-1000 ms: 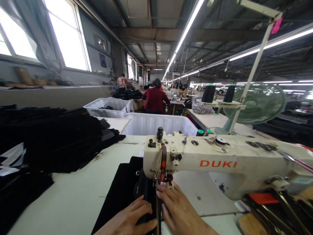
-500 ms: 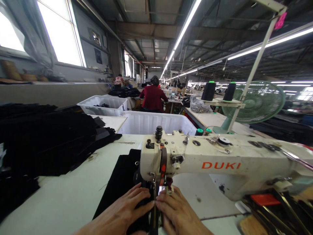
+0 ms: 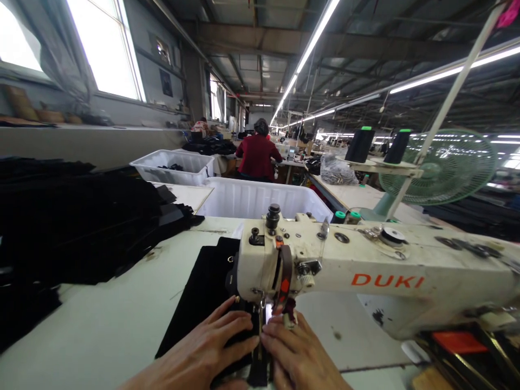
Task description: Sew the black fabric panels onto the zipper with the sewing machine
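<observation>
A black fabric piece (image 3: 193, 303) lies flat under the head of a white sewing machine (image 3: 325, 271) marked DUKI. My left hand (image 3: 215, 344) rests on that fabric, fingers stretched out and spread, just left of the needle area. Along the seam runs a narrow black zipper strip (image 3: 260, 352) with a gold-coloured line, passing beneath the presser foot (image 3: 262, 306). On its right side my right hand (image 3: 298, 346) has its fingers close together and bent at the strip's edge; its thumb is partly hidden. A small light shines beside the needle.
A heap of black fabric pieces (image 3: 81, 227) covers the table's left side. White plastic bins (image 3: 264, 197) stand beyond the machine. Thread cones (image 3: 359, 145), a green fan (image 3: 447, 168) and a red-topped item (image 3: 459, 342) are to the right. A person in dark red (image 3: 257, 157) sits ahead.
The view has shifted, so the machine appears further right. The fabric and zipper strip stay under the presser foot, with both hands keeping nearly the same place beside it.
</observation>
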Tool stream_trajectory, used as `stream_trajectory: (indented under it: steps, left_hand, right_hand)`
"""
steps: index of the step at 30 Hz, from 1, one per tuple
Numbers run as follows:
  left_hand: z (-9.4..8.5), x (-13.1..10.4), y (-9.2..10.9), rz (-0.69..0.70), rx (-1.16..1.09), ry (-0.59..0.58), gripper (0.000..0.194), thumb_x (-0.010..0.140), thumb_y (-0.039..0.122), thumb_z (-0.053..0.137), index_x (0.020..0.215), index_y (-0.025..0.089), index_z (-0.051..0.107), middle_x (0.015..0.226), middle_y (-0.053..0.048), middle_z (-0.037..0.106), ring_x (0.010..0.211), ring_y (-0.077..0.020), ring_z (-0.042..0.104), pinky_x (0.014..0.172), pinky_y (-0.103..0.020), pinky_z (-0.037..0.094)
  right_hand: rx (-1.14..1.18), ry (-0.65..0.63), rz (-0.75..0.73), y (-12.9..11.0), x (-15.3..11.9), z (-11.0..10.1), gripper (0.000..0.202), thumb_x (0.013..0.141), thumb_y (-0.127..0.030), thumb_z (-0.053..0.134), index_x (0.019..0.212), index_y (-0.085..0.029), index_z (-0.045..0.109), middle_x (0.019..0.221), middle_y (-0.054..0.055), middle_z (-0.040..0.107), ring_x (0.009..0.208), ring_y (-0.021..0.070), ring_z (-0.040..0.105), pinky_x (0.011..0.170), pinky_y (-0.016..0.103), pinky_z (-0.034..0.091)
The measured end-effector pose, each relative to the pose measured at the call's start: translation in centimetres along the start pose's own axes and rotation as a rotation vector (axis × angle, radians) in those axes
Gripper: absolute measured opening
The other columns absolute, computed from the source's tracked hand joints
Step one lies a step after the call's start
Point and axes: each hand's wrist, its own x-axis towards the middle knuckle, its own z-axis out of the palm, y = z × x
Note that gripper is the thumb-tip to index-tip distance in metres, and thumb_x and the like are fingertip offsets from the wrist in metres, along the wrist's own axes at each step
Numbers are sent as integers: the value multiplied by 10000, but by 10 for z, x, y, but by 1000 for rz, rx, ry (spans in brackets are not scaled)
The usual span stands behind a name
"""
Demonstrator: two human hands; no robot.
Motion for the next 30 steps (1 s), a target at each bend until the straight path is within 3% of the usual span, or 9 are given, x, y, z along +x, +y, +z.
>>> stream_trajectory:
  steps: [13,20,25,30]
  left_hand:
    - [19,-10,-14,-63,63,44,611,874,457,727,1431,314,518,1401,-74,567,1247,-318,570,1114,-486,375]
    - [22,-9,-16,-128,101,-91,590,886,502,688,1415,281,549,1431,-119,528,1284,-389,514,1016,-533,477]
    - [14,-5,-13,-182,8,-151,629,874,404,712,1451,275,500,1488,-108,465,1364,-382,417,1089,-587,374]
    - [8,1,-14,-163,-138,-80,495,854,329,722,1331,256,611,1376,-65,575,1293,-262,520,1194,-446,266]
  right_hand:
    - [-63,56,50,0,-1,9,484,766,-92,510,1232,-184,602,1207,61,695,1060,225,670,1109,439,410]
    - [-66,153,35,-3,4,5,490,767,-77,476,1234,-169,592,1195,80,698,1070,229,672,1081,426,446]
    - [-60,190,31,-4,7,1,534,757,-61,445,1263,-174,572,1186,68,702,1057,230,678,1039,431,489]
    - [-121,146,-9,3,1,8,590,748,-54,450,1319,-168,549,1267,79,658,1135,253,641,1016,446,509]
